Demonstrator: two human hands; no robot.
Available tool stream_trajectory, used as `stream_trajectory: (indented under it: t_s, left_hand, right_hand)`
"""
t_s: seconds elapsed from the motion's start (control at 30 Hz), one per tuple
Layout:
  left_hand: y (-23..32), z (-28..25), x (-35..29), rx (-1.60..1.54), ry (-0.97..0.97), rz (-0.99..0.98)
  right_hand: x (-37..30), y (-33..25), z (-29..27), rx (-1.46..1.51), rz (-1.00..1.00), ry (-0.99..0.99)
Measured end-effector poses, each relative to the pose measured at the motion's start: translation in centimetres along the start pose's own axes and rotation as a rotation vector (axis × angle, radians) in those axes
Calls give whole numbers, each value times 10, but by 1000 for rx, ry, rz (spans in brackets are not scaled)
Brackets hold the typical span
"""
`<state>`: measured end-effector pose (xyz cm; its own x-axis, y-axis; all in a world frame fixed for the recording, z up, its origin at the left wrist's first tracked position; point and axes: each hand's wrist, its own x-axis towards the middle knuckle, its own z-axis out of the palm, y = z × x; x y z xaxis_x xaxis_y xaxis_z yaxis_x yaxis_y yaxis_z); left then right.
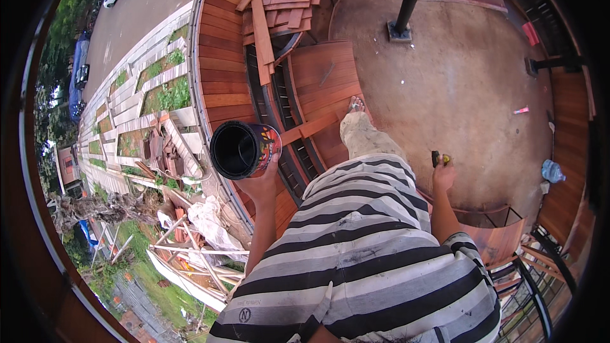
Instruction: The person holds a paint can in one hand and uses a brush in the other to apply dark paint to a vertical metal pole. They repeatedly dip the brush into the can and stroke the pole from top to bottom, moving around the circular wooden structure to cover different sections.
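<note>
My left hand (262,184) is wrapped round the side of a paint can (269,146) with a colourful label. The can is tipped so that its dark, black-coated mouth faces up toward me; how much it holds cannot be made out. Out to the right, my right hand (443,176) is closed on a small paintbrush (439,158) with a dark head and a yellowish handle. The brush is held away from the can, over the brown floor. One bare foot (356,104) shows at the edge of the reddish wooden boards (321,79).
Loose planks (283,3) lie piled on the curved wooden deck (222,44) ahead. A black post (410,0) rises from the brown floor (445,95). A clear blue bottle (553,171) lies far right. Beyond the deck's left edge, lower ground holds debris and white cloth (213,219).
</note>
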<state>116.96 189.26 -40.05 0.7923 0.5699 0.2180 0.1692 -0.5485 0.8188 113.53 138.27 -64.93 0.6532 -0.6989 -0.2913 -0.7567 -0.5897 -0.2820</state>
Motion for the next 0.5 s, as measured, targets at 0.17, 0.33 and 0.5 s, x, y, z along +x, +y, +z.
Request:
stream_trajectory:
  t_s: [0.17,0.33,0.5]
  left_hand:
    - [29,54,91,-143,-33,27]
    - [51,71,160,-208,-180,-3]
    - [62,91,202,-324,-200,132]
  right_hand:
    - [32,-53,42,49,146,-21]
    - [62,-141,25,97,2,17]
    - [109,-174,32,288,-68,126]
